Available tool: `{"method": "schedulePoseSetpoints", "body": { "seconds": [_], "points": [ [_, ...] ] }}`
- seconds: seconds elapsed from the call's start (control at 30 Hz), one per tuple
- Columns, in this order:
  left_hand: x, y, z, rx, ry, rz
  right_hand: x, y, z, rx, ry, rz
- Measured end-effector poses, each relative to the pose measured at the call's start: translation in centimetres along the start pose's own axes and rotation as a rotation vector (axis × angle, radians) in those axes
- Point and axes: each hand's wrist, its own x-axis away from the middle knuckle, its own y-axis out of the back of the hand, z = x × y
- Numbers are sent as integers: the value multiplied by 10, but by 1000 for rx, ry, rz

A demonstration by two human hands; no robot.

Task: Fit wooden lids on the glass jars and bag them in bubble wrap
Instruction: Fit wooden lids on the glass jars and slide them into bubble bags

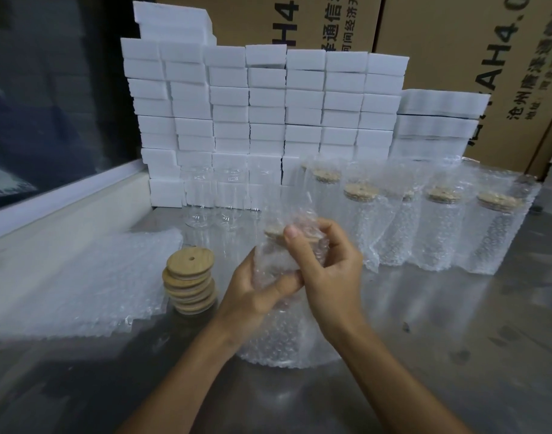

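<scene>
While standing upright on the grey metal tabletop [425, 355], being held from both sides: a clear glass jar with a round wooden lid, sheathed in a clear bubble-wrap bag [278, 333]. Left hand [252, 292] gripping the bagged jar from the left, fingers curled round its upper body, thumb pressing across the front. Right hand [325, 264] pinching the loose plastic at the bag's mouth, thumb and fingers closing narrowly on the film just over the lid, whose pale wood is showing through beside the thumb tip.

Sitting just left of the held jar: a short stack of round light-wood lids [190, 283], the top one showing a small hole near its middle. Lying further left, flat on the table: a pile of empty clear bubble-wrap bags [90, 277]. Standing behind the lids and close to the hands: several bare clear glass jars [212, 208], open-topped, exact count hard to tell. Lining up to the right, near the back of the table: a row of already bagged jars with wooden lids [437, 227], standing upright, touching or nearly touching one another.

Rising behind everything: a wall of stacked white foam blocks [268, 104], and behind that, large brown cardboard cartons [456, 42] printed with black lettering.
</scene>
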Motion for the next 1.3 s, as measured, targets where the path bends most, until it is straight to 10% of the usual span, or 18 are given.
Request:
{"method": "schedulePoseSetpoints", "body": {
  "seconds": [0.37, 0.67, 1.3],
  "points": [
    [-6, 9, 1, -50, -137, -528, 4, 16, -43, 165, -275, 629],
    [-10, 6, 24, -273, -75, -439, 13, 7, -71, 246, -70, 327],
    [-11, 16, 65, -449, 152, -455, -69, 14, -129, 793, -395, -263]
  ]
}}
